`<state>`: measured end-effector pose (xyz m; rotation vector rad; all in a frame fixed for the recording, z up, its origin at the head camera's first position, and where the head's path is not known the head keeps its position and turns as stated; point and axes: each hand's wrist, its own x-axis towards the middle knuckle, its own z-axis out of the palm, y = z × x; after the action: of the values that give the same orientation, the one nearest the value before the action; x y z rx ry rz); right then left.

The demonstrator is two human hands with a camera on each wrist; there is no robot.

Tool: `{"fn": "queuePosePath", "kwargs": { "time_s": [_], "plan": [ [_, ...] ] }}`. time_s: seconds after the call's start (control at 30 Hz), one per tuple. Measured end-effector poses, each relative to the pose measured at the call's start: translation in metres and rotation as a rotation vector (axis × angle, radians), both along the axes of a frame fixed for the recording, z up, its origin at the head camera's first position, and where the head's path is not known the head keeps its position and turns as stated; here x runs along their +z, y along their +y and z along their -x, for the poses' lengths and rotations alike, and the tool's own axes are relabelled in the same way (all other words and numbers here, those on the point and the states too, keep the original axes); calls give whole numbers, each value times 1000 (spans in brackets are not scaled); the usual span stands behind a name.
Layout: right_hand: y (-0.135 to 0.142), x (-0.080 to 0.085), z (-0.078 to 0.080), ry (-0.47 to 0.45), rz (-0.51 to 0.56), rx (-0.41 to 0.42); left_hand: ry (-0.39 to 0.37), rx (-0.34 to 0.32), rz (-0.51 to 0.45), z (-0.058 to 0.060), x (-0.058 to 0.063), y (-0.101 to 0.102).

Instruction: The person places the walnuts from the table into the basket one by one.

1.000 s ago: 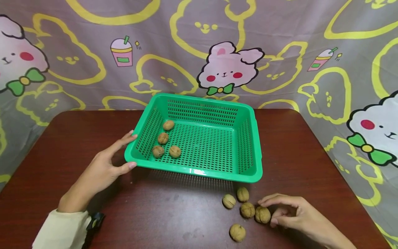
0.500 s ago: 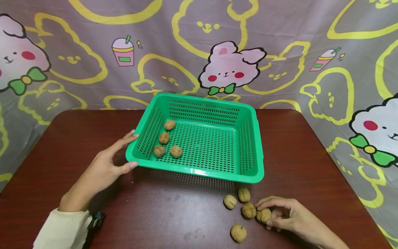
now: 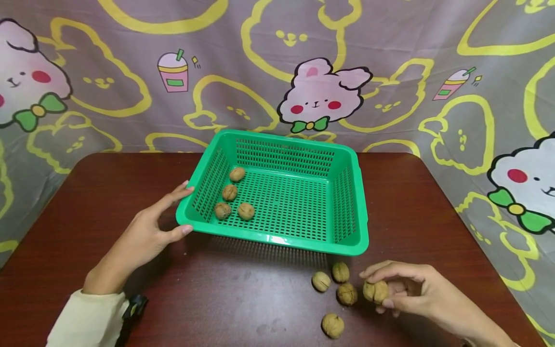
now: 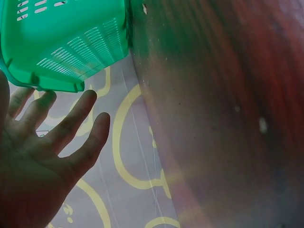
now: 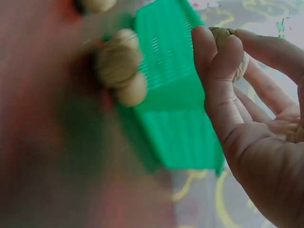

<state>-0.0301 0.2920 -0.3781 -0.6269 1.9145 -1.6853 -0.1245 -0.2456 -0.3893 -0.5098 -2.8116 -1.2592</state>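
My right hand (image 3: 422,291) pinches a walnut (image 3: 375,291) between thumb and fingertips, just off the table. The right wrist view also shows this walnut (image 5: 241,66), partly hidden by the fingers. Left of it, several loose walnuts (image 3: 347,294) lie on the table, one of them (image 3: 332,326) nearer the front. A green plastic basket (image 3: 277,237) stands behind, with several walnuts (image 3: 230,193) at the left of its floor. At the basket's front left corner, my left hand (image 3: 140,234) touches the rim with thumb and fingertips. Its fingers look extended and spread in the left wrist view.
The dark reddish-brown table (image 3: 243,299) carries everything. Behind it and along the right side hangs a grey cloth (image 3: 243,62) printed with rabbits and yellow outlines. A dark band (image 3: 135,307) shows at the left cuff.
The right hand has closed its grip on the rightmost walnut and drawn it up and right, away from the others. The left hand and basket stay in place.
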Motion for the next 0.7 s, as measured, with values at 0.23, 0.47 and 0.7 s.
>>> {"fn": "queuePosePath", "kwargs": {
  "time_s": [0.23,0.47,0.7],
  "plan": [
    [-26,38,19,101,-7,-33,1,-14,-18,0,0,-2],
    [-60,66,52,3,81,-84,-2,-16,-11,2,2,-1],
    [-100,82,102,-10,91,-137,-11,0,-10,1,0,0]
  ]
}}
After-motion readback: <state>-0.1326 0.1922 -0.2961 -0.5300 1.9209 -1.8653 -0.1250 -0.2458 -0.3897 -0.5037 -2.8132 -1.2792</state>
